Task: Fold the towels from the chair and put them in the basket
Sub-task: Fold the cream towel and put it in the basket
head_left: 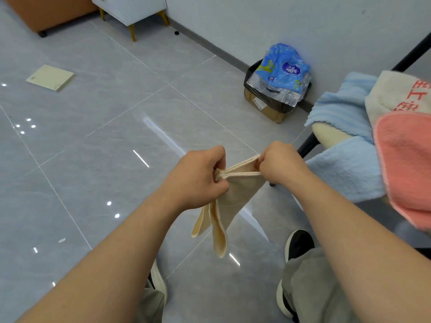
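Observation:
A small cream towel [235, 197] hangs in the air in front of me, doubled into several layers. My left hand [198, 178] pinches its stacked top edges at the left corner. My right hand [279, 163] grips the same top edge at the right corner. The loose ends dangle toward the floor. On the chair [326, 134] at the right lie a light blue towel [345, 106], a pink towel [405, 164] and a cream towel with red lettering [396, 92]. No basket is in view.
A cardboard box [265, 106] lined with a black bag and stuffed with blue plastic wrapping stands against the wall. A flat beige board [50, 77] lies on the grey tiles at far left. White cabinet legs [133, 31] stand at the top. My shoes [298, 243] are below.

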